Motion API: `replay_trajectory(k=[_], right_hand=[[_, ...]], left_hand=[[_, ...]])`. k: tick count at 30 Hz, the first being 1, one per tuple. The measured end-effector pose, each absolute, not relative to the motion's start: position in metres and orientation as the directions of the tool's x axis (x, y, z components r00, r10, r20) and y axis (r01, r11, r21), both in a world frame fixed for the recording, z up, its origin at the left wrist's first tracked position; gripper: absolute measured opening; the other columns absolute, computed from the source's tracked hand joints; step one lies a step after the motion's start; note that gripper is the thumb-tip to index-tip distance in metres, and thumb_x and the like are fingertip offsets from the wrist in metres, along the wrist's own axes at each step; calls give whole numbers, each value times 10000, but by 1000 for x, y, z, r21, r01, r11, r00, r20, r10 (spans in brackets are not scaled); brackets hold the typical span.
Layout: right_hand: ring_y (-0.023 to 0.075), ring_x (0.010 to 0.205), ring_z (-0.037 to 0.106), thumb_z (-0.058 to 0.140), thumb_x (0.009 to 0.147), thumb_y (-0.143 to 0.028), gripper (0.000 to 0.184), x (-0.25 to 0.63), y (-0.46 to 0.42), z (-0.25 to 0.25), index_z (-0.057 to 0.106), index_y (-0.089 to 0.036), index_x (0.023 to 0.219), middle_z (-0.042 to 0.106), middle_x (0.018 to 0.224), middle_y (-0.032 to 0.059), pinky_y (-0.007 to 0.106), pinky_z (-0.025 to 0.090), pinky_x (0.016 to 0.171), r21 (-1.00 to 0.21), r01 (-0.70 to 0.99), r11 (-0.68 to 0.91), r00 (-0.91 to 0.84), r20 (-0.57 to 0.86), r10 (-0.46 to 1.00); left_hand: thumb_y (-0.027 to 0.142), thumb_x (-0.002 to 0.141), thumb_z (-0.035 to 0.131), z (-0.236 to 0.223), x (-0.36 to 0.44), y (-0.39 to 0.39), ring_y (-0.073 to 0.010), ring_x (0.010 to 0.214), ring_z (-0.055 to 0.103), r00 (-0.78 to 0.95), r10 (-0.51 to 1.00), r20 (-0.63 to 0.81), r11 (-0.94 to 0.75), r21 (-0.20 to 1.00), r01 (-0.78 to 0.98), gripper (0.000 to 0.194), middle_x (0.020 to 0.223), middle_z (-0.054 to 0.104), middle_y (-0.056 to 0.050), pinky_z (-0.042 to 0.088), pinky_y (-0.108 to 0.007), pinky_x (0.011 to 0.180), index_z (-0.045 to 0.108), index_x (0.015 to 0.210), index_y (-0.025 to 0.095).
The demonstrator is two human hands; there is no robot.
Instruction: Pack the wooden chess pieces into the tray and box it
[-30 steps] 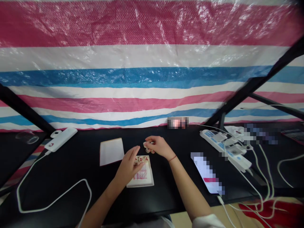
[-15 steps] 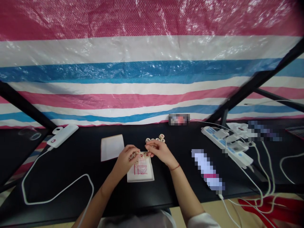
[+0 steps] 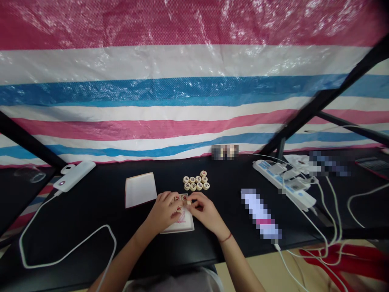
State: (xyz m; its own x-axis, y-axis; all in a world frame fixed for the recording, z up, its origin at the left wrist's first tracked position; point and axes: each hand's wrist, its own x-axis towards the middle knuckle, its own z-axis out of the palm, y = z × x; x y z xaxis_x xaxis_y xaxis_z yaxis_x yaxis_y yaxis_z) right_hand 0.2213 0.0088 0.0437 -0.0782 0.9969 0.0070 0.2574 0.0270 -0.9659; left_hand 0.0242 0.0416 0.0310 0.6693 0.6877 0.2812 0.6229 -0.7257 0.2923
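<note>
A shallow white box point(image 3: 178, 230) with pink lines on its inner floor lies in front of me. Round Chinese chess pieces with red characters point(image 3: 184, 198) stand along its far side. My left hand point(image 3: 164, 213) curls over the box's left part, its fingers around red-marked pieces point(image 3: 178, 208); how many is hidden. Between the thumb and fingers of my right hand point(image 3: 207, 211) is a single chess piece point(image 3: 189, 202), held edge-on at the box's right side. Beyond the box, several black-marked chess pieces point(image 3: 193, 186) sit in rows, with one red-marked piece point(image 3: 203, 173) behind them.
A white box lid point(image 3: 140, 190) lies left of the box. To the right are a blurred-out phone-like object point(image 3: 261, 215) on a cable and a power strip point(image 3: 285, 184) with plugs. A white device point(image 3: 74, 176) with a looping cable lies left. Striped sheeting point(image 3: 182, 93) hangs behind.
My right hand has drawn back toward me from the black-marked pieces to the box's right side, uncovering the rows. My left hand has shifted slightly over the box.
</note>
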Motion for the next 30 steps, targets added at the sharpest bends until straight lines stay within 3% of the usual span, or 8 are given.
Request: replay_trajectory(k=[3,6,14,17,20,23,25,30], right_hand=[[154,821,610,591,819,-165,209,210,-1,44,659,-213,1011,605,1074,69,289,527,721,-862,451,232,-152,182,972],[207,943,571,573,838,-99,219,200,-3,44,632,-219,1012,636,1017,61,370,487,867,-705,600,379,-245,289,926],[229,867,522,661,784,-118,127,196,3,35,608,-195,871,592,960,73,376,475,793,-453,778,436,-307,330,892],[219,841,525,657,780,-122,110,197,5,35,600,-196,838,592,919,63,362,473,775,-444,779,442,-312,337,888],[205,886,552,636,803,-157,79,209,13,40,594,-206,849,592,918,49,331,470,811,-544,704,456,-281,377,883],[187,877,577,553,866,-209,45,233,39,48,594,-201,848,592,890,42,296,461,822,-608,707,361,-112,408,906],[185,833,583,512,883,-224,110,251,64,51,614,-185,866,589,886,53,286,452,791,-574,799,176,72,383,921],[190,874,613,539,877,-321,285,270,120,47,631,-175,1105,588,1076,104,270,423,782,-393,898,-196,234,52,971]], left_hand=[[309,818,615,26,22,47,-290,1182,484,649,708,280,-706,316,634,453,1281,545,-118,403,-447,980,538,1252,206],[330,825,612,24,19,50,-286,1166,517,668,705,238,-704,352,617,559,1262,567,-123,402,-462,999,453,1344,193],[226,763,610,30,15,50,-276,1203,503,708,679,194,-714,400,575,677,1337,533,-121,374,-461,1048,389,1401,183],[197,751,602,32,17,50,-272,1185,514,698,694,177,-700,395,596,655,1311,553,-120,388,-453,1034,421,1379,169],[240,781,600,32,18,50,-279,1185,517,689,705,168,-692,379,615,624,1313,554,-119,386,-465,1030,430,1379,191],[302,799,613,31,19,50,-289,1198,511,682,716,149,-683,353,639,619,1327,546,-116,361,-482,1044,434,1385,214],[327,805,616,30,19,50,-290,1207,504,676,726,128,-672,339,658,618,1335,541,-113,347,-482,1052,436,1387,221],[343,817,614,29,22,48,-274,1219,494,651,752,106,-645,318,694,604,1329,551,-101,314,-480,1081,444,1383,214]])
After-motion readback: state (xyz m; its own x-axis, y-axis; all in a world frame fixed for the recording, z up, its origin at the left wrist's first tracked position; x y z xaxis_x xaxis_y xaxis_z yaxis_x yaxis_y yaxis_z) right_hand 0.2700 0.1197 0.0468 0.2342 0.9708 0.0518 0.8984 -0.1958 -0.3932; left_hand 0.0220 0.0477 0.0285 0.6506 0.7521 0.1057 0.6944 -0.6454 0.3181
